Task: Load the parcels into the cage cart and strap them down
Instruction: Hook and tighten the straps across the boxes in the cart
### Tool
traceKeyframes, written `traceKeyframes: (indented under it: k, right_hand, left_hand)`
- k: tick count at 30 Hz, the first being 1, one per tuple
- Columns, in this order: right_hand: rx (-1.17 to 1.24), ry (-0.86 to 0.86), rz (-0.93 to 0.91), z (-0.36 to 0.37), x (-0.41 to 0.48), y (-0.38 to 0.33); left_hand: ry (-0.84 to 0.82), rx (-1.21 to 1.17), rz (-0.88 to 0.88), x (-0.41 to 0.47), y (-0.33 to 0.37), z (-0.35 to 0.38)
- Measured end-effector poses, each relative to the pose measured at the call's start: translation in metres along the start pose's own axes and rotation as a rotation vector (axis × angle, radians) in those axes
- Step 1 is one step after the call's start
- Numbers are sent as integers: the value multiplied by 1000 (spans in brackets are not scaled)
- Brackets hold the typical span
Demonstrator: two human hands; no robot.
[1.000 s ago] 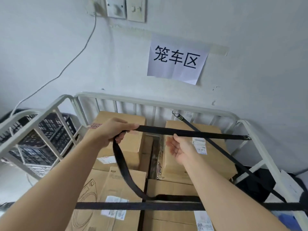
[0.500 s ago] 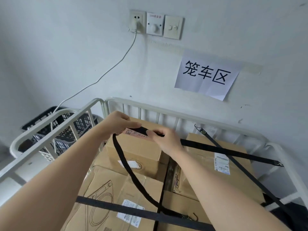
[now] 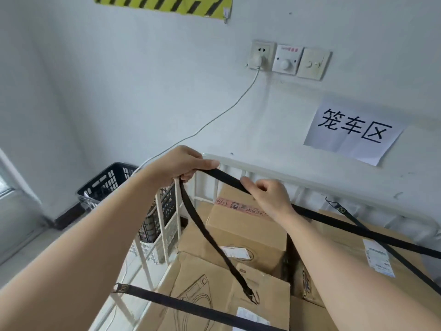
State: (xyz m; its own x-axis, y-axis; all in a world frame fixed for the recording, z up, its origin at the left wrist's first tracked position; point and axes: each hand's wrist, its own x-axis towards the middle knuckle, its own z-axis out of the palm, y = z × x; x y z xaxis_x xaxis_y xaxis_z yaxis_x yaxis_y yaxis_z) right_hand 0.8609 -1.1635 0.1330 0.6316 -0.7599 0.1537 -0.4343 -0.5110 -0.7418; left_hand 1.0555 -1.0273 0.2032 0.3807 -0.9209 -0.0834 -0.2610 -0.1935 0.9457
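Where the view is nearest, a second black strap (image 3: 191, 306) lies taut across the front parcels (image 3: 214, 278), its ring end at the left rail of the white cage cart (image 3: 262, 172). Cardboard parcels fill the cart, and a taller box (image 3: 243, 225) stands at the back left. Above them the hands are apart, both clamped on one black strap (image 3: 229, 179). The left hand (image 3: 181, 164) grips it with curled fingers near the cart's back left corner. The right hand (image 3: 269, 195) pinches it just beside, with a short stretch between the two. From the left hand the loose end hangs down to a metal hook (image 3: 253, 298) dangling over the front parcels. From the right hand the strap runs off to the right across the parcels. A third strap (image 3: 353, 219) crosses it diagonally, hooked to the back rail. Beyond the cart a black crate (image 3: 112, 182) sits by the wall, which carries a socket (image 3: 260, 54) with a white cable and a paper sign (image 3: 353, 130).
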Motion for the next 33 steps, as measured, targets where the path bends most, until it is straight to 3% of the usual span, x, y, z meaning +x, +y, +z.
traceKeyframes:
  k: [8, 16, 25, 33]
  right_hand:
    - [94, 45, -53, 45, 9, -57]
    - [203, -37, -168, 71, 21, -97]
    - [316, -138, -175, 101, 20, -122]
    - [166, -218, -181, 151, 32, -142]
  left_hand:
    - [-11, -159, 64, -19, 13, -76]
    - [170, -113, 139, -58, 35, -123]
    - [235, -126, 77, -99, 8, -162]
    - [313, 122, -67, -98, -17, -212]
